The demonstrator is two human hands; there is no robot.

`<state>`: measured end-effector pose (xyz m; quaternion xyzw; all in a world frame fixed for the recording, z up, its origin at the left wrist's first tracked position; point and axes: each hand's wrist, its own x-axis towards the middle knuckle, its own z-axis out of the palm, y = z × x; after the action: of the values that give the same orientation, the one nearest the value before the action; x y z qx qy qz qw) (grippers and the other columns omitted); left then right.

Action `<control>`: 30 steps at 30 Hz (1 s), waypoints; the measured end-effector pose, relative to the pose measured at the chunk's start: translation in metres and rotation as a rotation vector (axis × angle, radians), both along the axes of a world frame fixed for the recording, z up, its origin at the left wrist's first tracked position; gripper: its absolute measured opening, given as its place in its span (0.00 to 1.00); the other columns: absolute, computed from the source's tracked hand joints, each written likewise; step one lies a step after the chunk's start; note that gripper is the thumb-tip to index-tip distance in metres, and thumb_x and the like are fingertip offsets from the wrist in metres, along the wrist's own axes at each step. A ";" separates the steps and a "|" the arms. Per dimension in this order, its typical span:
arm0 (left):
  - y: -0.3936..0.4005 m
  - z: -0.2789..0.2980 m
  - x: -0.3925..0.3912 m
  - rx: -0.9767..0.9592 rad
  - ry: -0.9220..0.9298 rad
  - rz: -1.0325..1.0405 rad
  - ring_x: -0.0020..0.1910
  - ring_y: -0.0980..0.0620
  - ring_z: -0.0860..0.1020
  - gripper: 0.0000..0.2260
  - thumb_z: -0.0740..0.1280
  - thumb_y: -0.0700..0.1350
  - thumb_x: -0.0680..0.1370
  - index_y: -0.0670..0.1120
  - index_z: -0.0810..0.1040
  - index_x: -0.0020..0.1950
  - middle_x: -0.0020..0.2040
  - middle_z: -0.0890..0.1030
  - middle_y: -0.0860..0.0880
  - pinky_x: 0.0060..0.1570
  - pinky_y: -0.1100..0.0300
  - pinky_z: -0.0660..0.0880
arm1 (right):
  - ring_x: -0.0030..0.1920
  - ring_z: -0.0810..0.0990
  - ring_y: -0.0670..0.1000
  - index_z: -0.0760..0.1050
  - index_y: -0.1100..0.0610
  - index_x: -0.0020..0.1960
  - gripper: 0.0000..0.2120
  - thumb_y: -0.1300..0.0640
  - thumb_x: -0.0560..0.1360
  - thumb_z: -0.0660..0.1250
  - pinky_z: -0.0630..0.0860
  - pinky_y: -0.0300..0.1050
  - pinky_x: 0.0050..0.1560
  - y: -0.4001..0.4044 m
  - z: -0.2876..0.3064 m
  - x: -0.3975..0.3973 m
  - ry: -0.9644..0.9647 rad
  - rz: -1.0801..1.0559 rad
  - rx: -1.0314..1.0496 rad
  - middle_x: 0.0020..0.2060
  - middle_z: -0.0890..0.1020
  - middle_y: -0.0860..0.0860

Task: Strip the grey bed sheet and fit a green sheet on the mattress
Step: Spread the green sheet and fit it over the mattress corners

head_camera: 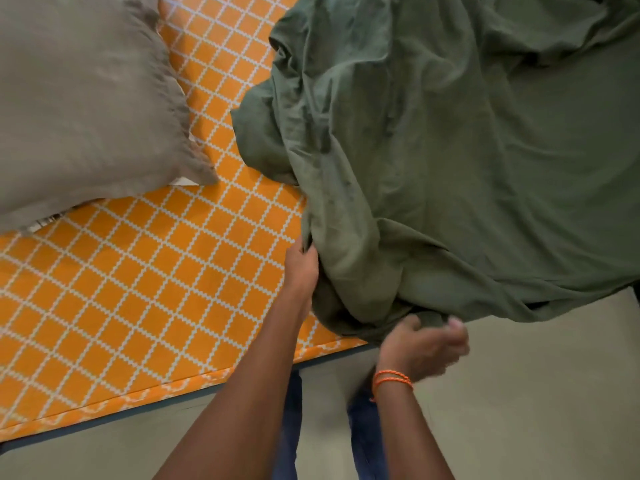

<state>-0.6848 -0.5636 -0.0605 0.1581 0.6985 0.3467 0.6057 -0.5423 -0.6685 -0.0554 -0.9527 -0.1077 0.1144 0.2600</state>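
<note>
1. Both hands are gripping the crumpled dark green cotton sheet (433, 161): the left hand (302, 268) is pinching a fold at the sheet's inner edge, fingers curled into the cloth; the right hand (424, 344) is clutching the hem at the near edge, though it is blurred.
2. That sheet is lying bunched over one part of the orange mattress with white lattice pattern (138, 278), spilling past the mattress's near edge beside the right hand.
3. A grey-beige frilled pillow (79, 98) is sitting at the mattress's bare end, well apart from the sheet.
4. No grey sheet is showing; stripping looks done.
5. Key relation: uncovered mattress is lying away from the sheet on the left-hand side, so the left hand is nearer and likely leading the pull across.
</note>
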 end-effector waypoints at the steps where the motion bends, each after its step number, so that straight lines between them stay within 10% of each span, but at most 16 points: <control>1: -0.010 -0.007 -0.003 -0.027 0.011 -0.007 0.48 0.57 0.85 0.10 0.65 0.43 0.85 0.54 0.85 0.57 0.52 0.88 0.54 0.46 0.58 0.81 | 0.58 0.76 0.64 0.68 0.56 0.67 0.23 0.60 0.74 0.70 0.74 0.62 0.57 0.008 0.007 -0.015 -0.103 0.250 0.143 0.61 0.74 0.59; 6: -0.045 -0.019 -0.011 -0.028 -0.018 -0.049 0.38 0.58 0.83 0.18 0.67 0.34 0.82 0.52 0.86 0.39 0.38 0.86 0.55 0.41 0.59 0.80 | 0.62 0.75 0.52 0.69 0.51 0.70 0.29 0.34 0.77 0.66 0.73 0.55 0.56 0.071 0.014 -0.079 -0.068 0.916 -0.052 0.61 0.77 0.49; 12: -0.046 -0.029 -0.031 -0.061 0.180 -0.059 0.46 0.40 0.79 0.20 0.78 0.54 0.73 0.38 0.76 0.46 0.45 0.79 0.40 0.46 0.41 0.76 | 0.47 0.81 0.66 0.74 0.55 0.47 0.14 0.45 0.81 0.63 0.67 0.51 0.38 0.164 0.005 -0.039 0.104 1.223 -0.160 0.42 0.83 0.60; 16: -0.040 -0.035 -0.037 -0.135 0.661 -0.312 0.56 0.40 0.75 0.12 0.74 0.55 0.79 0.46 0.85 0.50 0.51 0.78 0.46 0.55 0.41 0.76 | 0.50 0.82 0.65 0.80 0.55 0.53 0.11 0.50 0.82 0.63 0.72 0.52 0.40 0.210 0.033 0.013 -0.103 0.847 -0.034 0.48 0.85 0.60; 21: -0.048 -0.027 -0.031 -0.192 0.758 -0.263 0.59 0.38 0.76 0.22 0.66 0.65 0.81 0.49 0.87 0.57 0.55 0.79 0.46 0.59 0.38 0.75 | 0.63 0.79 0.61 0.78 0.51 0.66 0.18 0.62 0.80 0.61 0.70 0.51 0.47 0.221 0.038 0.075 -0.158 0.206 -0.013 0.62 0.81 0.55; 26: -0.031 -0.022 -0.029 -0.089 0.847 -0.177 0.60 0.41 0.74 0.18 0.65 0.59 0.83 0.47 0.82 0.46 0.58 0.78 0.46 0.60 0.42 0.70 | 0.55 0.75 0.59 0.77 0.53 0.61 0.18 0.62 0.73 0.63 0.72 0.56 0.54 0.167 0.012 0.013 -0.488 0.865 0.135 0.57 0.79 0.55; 30: 0.004 -0.039 -0.030 0.067 0.538 -0.147 0.54 0.46 0.80 0.09 0.69 0.51 0.82 0.49 0.77 0.58 0.53 0.82 0.49 0.53 0.51 0.75 | 0.57 0.77 0.57 0.76 0.55 0.67 0.18 0.60 0.77 0.66 0.77 0.58 0.57 0.129 -0.027 -0.040 -0.074 1.462 0.108 0.58 0.79 0.53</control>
<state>-0.7150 -0.5600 -0.0993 0.3149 0.8090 0.2702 0.4163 -0.5826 -0.5400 -0.0820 -0.6267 -0.7300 0.2208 0.1599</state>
